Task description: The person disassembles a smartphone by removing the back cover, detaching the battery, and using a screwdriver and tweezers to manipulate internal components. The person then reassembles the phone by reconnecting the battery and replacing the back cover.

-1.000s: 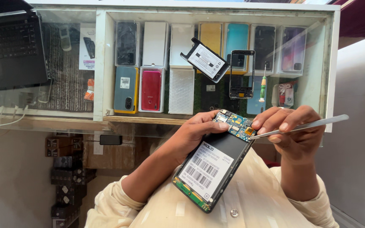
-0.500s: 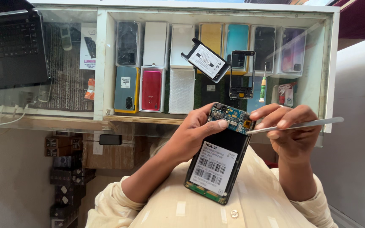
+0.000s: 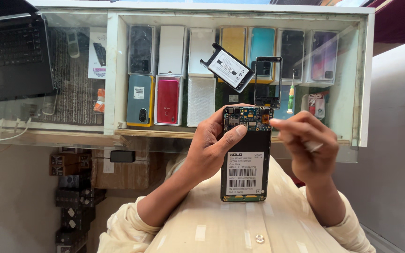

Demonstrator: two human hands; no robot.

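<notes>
The left hand (image 3: 212,147) wraps around an opened phone (image 3: 246,154), thumb pressed across its bare back, holding it upright above the lap, below the glass counter's (image 3: 240,140) front edge. The right hand (image 3: 305,145), fingers curled, touches the phone's upper right corner with a fingertip.

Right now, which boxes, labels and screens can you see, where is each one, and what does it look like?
Opened black phone with exposed circuit board, held in left hand: white rectangular barcode label on its back.
Black battery with white label: lying tilted on the glass counter top.
Red phone box: lower shelf, upright beside a grey one.
Teal phone box: upper shelf.
Black laptop: far left; screen not visible.
</notes>
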